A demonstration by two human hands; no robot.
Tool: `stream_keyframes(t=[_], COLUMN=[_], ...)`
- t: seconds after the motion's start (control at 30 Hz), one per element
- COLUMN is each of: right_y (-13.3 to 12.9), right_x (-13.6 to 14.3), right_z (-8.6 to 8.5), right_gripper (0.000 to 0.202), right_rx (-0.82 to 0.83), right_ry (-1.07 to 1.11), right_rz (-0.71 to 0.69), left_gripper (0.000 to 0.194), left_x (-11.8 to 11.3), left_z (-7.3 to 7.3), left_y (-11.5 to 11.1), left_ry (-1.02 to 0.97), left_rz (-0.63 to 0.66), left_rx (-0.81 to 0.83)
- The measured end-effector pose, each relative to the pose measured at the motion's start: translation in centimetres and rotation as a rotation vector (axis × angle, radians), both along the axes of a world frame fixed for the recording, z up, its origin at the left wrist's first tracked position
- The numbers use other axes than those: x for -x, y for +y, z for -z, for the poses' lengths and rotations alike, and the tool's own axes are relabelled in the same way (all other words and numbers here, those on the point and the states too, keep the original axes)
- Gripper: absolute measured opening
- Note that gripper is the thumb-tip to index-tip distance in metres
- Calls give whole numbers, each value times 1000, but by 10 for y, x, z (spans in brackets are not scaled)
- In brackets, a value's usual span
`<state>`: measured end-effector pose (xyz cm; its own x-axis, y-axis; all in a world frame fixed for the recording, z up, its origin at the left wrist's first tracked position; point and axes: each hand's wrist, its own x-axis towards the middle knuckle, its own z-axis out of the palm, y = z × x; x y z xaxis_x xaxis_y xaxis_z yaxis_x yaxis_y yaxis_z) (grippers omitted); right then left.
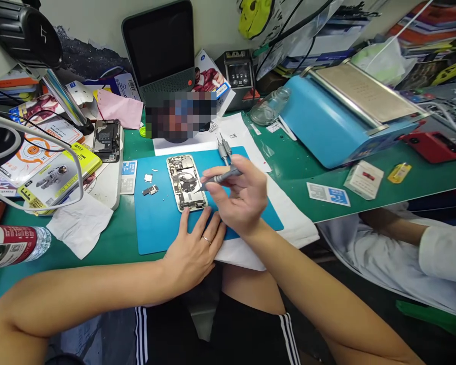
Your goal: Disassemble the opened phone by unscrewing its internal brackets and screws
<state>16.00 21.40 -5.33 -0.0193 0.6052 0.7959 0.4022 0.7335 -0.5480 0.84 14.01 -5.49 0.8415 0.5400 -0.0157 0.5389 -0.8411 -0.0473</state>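
the green counter carries it all: a blue machine toward the right, a dark screen at the back and a blue mat in the middle. the left hand lies over the mat's near edge, its fingers apart, tips at the phone's lower end; the right hand has its fingers clamped on a screwdriver, and both stand in front of part of the mat. a bottle lies at far left, near a yellow box, its contents hidden. a clear jar lies beside the machine. the opened phone rests on the mat, its case holding bare boards; whether the screwdriver touches it, i cannot tell. small parts lie left of it.
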Motion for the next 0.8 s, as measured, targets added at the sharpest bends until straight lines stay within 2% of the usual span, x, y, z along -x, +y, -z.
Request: stream_keyframes(t=[0.1, 0.2, 0.8], right_y=[7, 8, 3], right_x=[8, 9, 8], right_z=[13, 20, 16], right_gripper=[62, 69, 64], right_rx=[-42, -63, 74], right_ry=[-10, 3, 46], right_rz=[-61, -84, -73], left_gripper=[58, 54, 53], left_x=[0, 0, -1], left_z=[2, 2, -2], left_y=[0, 1, 3], left_ry=[-12, -24, 28], left_rz=[-2, 0, 9], left_rx=[-56, -78, -60])
